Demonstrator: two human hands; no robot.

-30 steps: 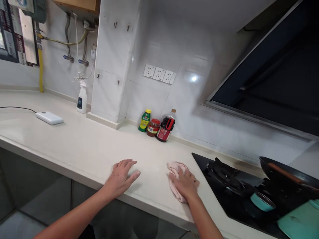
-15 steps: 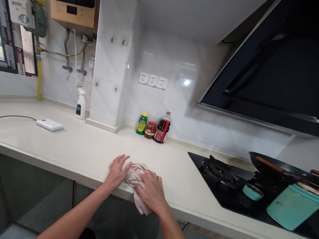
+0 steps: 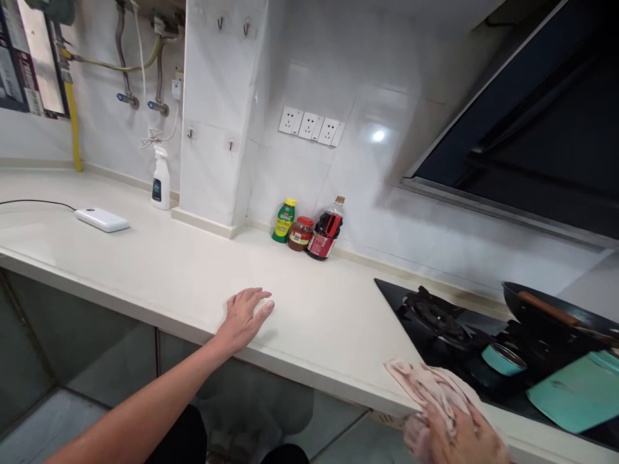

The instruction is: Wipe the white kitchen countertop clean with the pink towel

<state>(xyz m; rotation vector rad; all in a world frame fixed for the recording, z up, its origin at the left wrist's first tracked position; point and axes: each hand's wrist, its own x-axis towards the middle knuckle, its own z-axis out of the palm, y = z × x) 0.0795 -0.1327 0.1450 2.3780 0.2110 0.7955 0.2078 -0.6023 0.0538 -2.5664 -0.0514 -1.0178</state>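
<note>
One cloth (image 3: 425, 383) was bunched in my right hand (image 3: 461, 435) at the counter (image 3: 314, 322) edge, beside the cooktop (image 3: 449, 359); my left hand (image 3: 243, 318) held nothing, fingers apart. Overhanging folds might have slid floorward from a looser grip.

Kitchen: black stove (image 3: 449, 357) with wok (image 3: 527, 317) and green pot (image 3: 575, 394) on top, slanted range hood (image 3: 541, 148) above. Long pale counter (image 3: 314, 316) over dark cabinets (image 3: 111, 348). Sauce bottle (image 3: 323, 243), red-lidded jar (image 3: 300, 236), green bottle (image 3: 283, 222) near tiled wall (image 3: 290, 171).
</note>
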